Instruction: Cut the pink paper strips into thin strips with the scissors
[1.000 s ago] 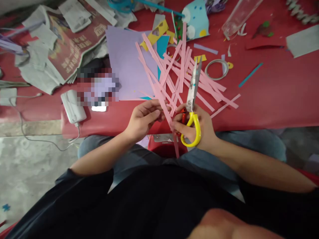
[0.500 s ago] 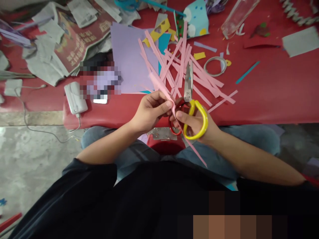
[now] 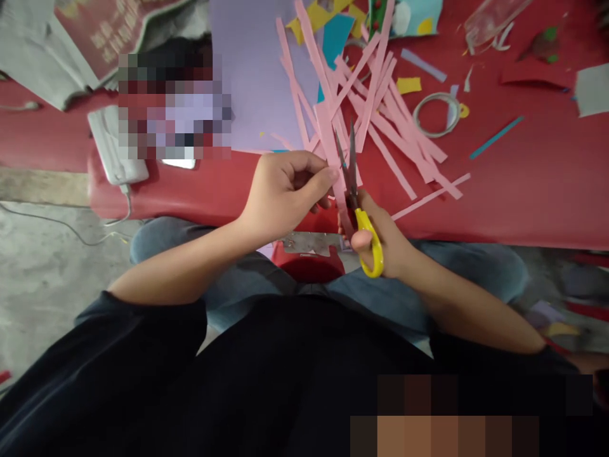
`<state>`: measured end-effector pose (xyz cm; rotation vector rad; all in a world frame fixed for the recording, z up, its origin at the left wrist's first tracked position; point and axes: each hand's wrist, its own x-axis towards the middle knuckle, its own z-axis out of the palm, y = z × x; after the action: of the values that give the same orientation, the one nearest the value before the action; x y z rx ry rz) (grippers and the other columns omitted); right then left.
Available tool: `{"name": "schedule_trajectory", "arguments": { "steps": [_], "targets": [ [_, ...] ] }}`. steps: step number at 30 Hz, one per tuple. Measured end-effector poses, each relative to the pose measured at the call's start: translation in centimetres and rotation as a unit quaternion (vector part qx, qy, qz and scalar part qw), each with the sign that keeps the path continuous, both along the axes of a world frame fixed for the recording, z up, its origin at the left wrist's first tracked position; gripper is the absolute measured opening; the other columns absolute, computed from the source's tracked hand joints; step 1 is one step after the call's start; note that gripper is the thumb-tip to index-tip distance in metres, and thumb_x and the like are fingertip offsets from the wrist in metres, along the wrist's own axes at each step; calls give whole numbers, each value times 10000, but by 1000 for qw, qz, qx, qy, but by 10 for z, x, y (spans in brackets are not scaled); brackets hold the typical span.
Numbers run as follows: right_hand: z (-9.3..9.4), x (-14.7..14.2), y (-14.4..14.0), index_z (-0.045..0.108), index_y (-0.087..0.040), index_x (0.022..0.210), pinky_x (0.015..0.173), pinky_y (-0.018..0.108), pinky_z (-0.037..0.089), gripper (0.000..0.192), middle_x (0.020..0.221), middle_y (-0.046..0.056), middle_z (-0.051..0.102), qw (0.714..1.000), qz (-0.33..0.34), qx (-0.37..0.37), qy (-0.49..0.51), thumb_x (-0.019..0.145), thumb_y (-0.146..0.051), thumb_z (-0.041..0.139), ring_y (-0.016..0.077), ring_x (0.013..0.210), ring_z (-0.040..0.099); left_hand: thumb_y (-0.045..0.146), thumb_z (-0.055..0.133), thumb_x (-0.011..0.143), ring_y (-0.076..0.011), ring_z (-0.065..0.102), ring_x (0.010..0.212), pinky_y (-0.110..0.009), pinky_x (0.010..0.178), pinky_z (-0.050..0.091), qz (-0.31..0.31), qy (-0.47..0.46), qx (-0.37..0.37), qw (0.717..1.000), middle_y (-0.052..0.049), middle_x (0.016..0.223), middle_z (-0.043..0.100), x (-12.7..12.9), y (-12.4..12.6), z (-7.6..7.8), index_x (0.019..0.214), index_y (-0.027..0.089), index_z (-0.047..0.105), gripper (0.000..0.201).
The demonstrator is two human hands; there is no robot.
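Note:
Between the thumb and fingers of my left hand (image 3: 290, 193) is a pink paper strip (image 3: 325, 130), its far end pointing away over the table. My right hand (image 3: 387, 238) grips scissors (image 3: 372, 247) with a yellow handle loop, my thumb through it. The blades stand parted and point away from me, just right of the held strip; whether they touch it I cannot tell. My right fingers are partly hidden behind the scissors. Beyond both hands lies a loose heap of pink paper strips (image 3: 392, 136), partly over a lilac sheet (image 3: 259, 82).
On the red table (image 3: 514, 203) lie a tape roll (image 3: 417, 120), a blue strip (image 3: 497, 136) and yellow scraps (image 3: 409, 85). A white power bank (image 3: 117, 146) with a cable sits at left, near newspaper (image 3: 109, 38). A clear plastic piece (image 3: 492, 22) lies at far right.
The scissors have turned from hanging loosely on my right hand to a working grip with blades parted beside the strip. The held strip has straightened. The camera view has shifted.

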<state>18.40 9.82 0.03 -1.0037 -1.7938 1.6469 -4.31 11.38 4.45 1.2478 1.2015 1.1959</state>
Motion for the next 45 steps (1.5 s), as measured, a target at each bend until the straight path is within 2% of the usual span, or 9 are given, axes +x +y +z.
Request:
{"name": "schedule_trajectory", "arguments": {
  "steps": [6,9,12,16,20,30,33,39,45],
  "targets": [
    [5,-3,-4,595,-236,1364,808,449,532,876,1010,62,665,998,13,56,-24,906,-983,577,259,854,624,352,821,1047,-112,697,588,-235,561,566,-13,17,7,1000,-12,706,739,2,-9,-9,805,176,732,313],
    [8,-2,-7,599,-242,1388,810,440,546,880,957,53,688,997,19,52,-50,896,-972,615,273,849,653,321,826,1040,-117,686,632,-257,597,542,-12,14,13,1000,-17,738,743,1,-13,-11,797,180,751,291],
    [11,-2,-12,619,-259,1402,834,427,566,808,929,50,689,998,13,25,-55,931,-915,642,274,864,671,327,806,1053,-132,667,660,-284,598,503,-18,21,0,1000,-30,768,749,-1,-17,-14,802,188,772,289],
    [13,-4,-15,651,-275,1367,843,407,569,743,893,38,662,999,-4,4,-50,933,-877,688,271,881,674,350,828,1038,-147,642,671,-303,589,483,-23,8,-11,1000,-27,757,719,-2,-21,-18,793,207,769,290],
    [13,-5,-16,646,-267,1381,783,384,529,743,955,55,680,998,-4,13,-59,941,-864,693,249,841,630,388,826,1044,-160,664,714,-292,599,521,-30,1,-19,999,-14,710,660,-2,-22,-18,786,223,735,319],
    [11,-7,-19,620,-276,1443,712,353,509,748,887,29,639,997,-14,25,-66,950,-830,720,221,778,585,348,880,1006,-158,674,758,-309,658,548,-29,-29,-63,997,-14,732,659,-2,-24,-15,741,213,702,346],
    [10,-8,-19,632,-270,1445,725,356,533,767,915,36,669,998,-22,23,-61,928,-822,756,229,804,619,319,863,1015,-162,675,760,-312,661,544,-29,-27,-54,998,-16,723,659,-1,-23,-15,722,214,695,354],
    [8,-8,-20,649,-274,1426,765,370,556,677,959,45,688,997,-22,34,-67,983,-782,718,231,832,637,266,895,973,-184,682,769,-325,673,563,-20,-69,-79,994,-24,723,665,-1,-23,-17,708,220,670,351],
    [13,-10,-21,662,-250,1408,820,406,578,725,875,50,651,998,-21,2,-63,952,-808,738,285,921,678,309,844,1020,-161,629,709,-310,645,533,-28,-15,-32,999,-11,703,635,0,-26,-20,758,222,717,304]
  ]
}}
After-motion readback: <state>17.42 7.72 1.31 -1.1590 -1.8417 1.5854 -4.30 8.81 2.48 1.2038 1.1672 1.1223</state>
